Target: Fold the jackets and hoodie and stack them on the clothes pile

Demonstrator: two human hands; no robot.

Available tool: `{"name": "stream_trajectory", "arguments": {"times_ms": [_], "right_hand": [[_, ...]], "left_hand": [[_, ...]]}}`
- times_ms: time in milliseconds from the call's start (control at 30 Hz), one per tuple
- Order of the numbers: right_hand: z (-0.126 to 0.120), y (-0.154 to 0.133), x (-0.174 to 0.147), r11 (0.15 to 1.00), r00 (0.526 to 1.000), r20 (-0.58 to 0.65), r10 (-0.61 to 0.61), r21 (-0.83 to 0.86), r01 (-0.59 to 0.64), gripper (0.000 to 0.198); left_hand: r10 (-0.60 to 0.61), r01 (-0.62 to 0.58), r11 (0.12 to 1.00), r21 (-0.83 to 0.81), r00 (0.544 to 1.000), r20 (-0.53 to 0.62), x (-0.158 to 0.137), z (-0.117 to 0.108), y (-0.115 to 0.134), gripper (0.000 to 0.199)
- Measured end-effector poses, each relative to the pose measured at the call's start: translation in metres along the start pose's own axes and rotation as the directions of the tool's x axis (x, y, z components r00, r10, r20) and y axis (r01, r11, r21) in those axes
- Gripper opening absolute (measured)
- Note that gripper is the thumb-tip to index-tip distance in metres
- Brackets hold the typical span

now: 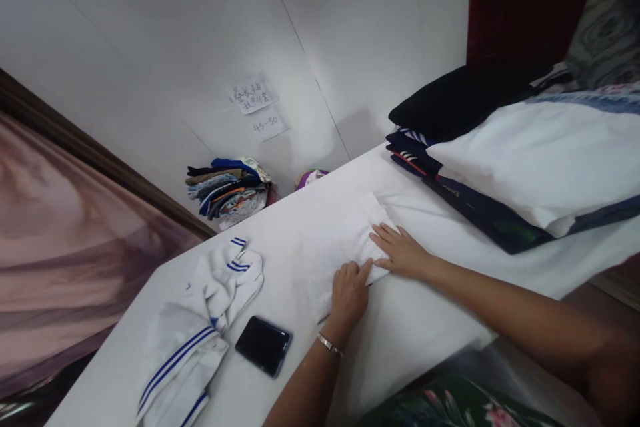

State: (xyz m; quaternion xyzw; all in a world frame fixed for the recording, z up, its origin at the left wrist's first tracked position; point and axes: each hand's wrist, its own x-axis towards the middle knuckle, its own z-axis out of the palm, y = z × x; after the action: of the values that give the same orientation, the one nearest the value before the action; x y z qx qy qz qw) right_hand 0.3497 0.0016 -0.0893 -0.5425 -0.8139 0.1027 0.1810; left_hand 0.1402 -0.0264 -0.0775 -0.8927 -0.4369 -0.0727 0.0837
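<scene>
A white folded garment (335,243) lies on the white-covered table in front of me, its surface slightly creased. My left hand (350,290) rests on its near edge, index finger stretched out towards my right hand and the other fingers bent on the cloth. Flat on the right part of the garment lies my right hand (397,250), palm down with fingers spread. The two hands almost meet. Left of them, a crumpled white garment with blue stripes (200,320) is spread loosely. A dark phone (264,345) lies between that garment and my left forearm.
Folded dark and white clothes (540,153) are piled on the table at the right. Beyond the far table edge stands a stack of folded clothes (227,190). Paper notes (254,95) hang on the wall. A pinkish curtain (60,260) hangs at the left.
</scene>
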Motion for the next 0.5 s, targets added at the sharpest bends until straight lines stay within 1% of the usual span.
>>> {"name": "stream_trajectory", "arguments": {"times_ms": [67, 133, 167, 200, 233, 267, 300, 333, 367, 400, 433, 500], "right_hand": [[0.004, 0.003, -0.003, 1.0, 1.0, -0.021, -0.009, 0.015, 0.009, 0.069], [0.005, 0.004, -0.007, 0.999, 0.999, -0.035, -0.012, 0.031, 0.013, 0.068], [0.005, 0.003, -0.007, 0.999, 0.999, -0.042, -0.013, 0.042, 0.015, 0.068], [0.005, 0.004, -0.008, 0.998, 0.999, -0.051, -0.016, 0.057, 0.019, 0.067], [0.006, 0.004, -0.007, 0.997, 0.998, -0.06, -0.021, 0.075, 0.026, 0.067], [0.006, 0.005, -0.007, 0.995, 0.997, -0.072, -0.021, 0.096, 0.028, 0.066], [0.006, 0.006, -0.006, 0.993, 0.996, -0.09, -0.009, 0.118, 0.019, 0.066], [0.007, 0.007, -0.006, 0.99, 0.993, -0.114, 0.02, 0.142, -0.004, 0.065], [0.007, 0.008, -0.005, 0.985, 0.988, -0.139, 0.065, 0.168, -0.041, 0.065], [0.007, 0.009, -0.004, 0.975, 0.98, -0.157, 0.125, 0.202, -0.092, 0.066], [0.007, 0.011, -0.003, 0.958, 0.967, -0.162, 0.195, 0.244, -0.152, 0.067], [0.008, 0.015, -0.002, 0.902, 0.938, -0.128, 0.323, 0.34, -0.265, 0.071]], "left_hand": [[0.04, -0.039, 0.993, -0.114, 0.999, 0.006, -0.001, -0.005, -0.005, 0.047], [0.042, -0.044, 0.966, -0.254, 0.999, -0.013, -0.002, -0.011, -0.015, 0.039], [0.011, -0.021, 0.952, -0.305, 0.999, -0.037, -0.003, -0.014, -0.021, 0.034], [-0.045, 0.02, 0.942, -0.334, 0.997, -0.068, -0.003, -0.016, -0.028, 0.031], [-0.121, 0.078, 0.937, -0.34, 0.987, -0.107, -0.003, -0.018, -0.035, 0.029], [-0.211, 0.152, 0.931, -0.331, 0.966, -0.149, -0.004, -0.019, -0.043, 0.03], [-0.307, 0.239, 0.918, -0.318, 0.933, -0.185, -0.004, -0.019, -0.05, 0.031], [-0.406, 0.334, 0.889, -0.313, 0.89, -0.206, -0.004, -0.018, -0.057, 0.034], [-0.504, 0.426, 0.843, -0.327, 0.84, -0.204, -0.005, -0.016, -0.063, 0.039], [-0.596, 0.512, 0.779, -0.362, 0.785, -0.171, -0.005, -0.014, -0.068, 0.046], [-0.678, 0.587, 0.696, -0.413, 0.727, -0.109, -0.005, -0.012, -0.072, 0.054], [-0.785, 0.691, 0.497, -0.525, 0.616, 0.068, -0.004, -0.008, -0.079, 0.068]]}}
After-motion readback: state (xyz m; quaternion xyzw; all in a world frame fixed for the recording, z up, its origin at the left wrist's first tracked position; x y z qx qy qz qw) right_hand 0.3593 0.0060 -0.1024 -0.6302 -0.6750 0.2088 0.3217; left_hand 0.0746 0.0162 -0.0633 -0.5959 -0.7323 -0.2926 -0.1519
